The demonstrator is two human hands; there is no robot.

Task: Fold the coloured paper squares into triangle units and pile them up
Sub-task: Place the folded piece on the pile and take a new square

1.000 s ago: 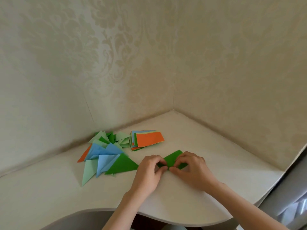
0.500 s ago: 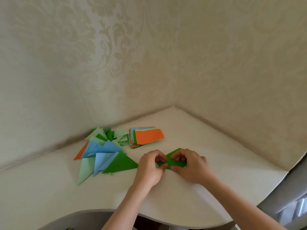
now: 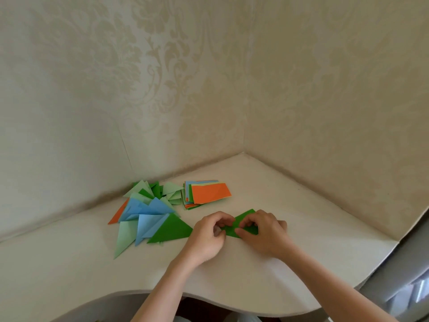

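One head-worn wide-angle view looks forward and down from above the desk (image 3: 301, 270) edge toward the wall corner (image 3: 243, 152). It sits close over the forearms; the walls fill its upper half.

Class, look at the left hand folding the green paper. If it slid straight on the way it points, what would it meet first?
The left hand points up and slightly right, so after the green paper it pinches, it would probably meet the stack of unfolded squares; depth is hard to judge.
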